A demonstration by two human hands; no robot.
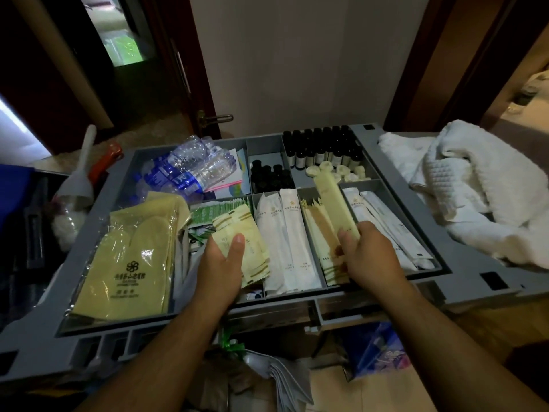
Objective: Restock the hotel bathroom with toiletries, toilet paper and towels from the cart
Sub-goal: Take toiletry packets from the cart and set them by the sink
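Gripping entry: right hand curls round the near end of a long pale-yellow paper packet slanting above the middle compartments of a grey plastic compartmented cart tray. Left hand pinches flat pale-yellow sachets, thumb on top. Adjacent: long white paper packets, small dark bottles. Right of the tray: crumpled white towels.

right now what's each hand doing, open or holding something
Left hand: holds a stack of pale yellow sachets.
Right hand: holds a long pale yellow packet.
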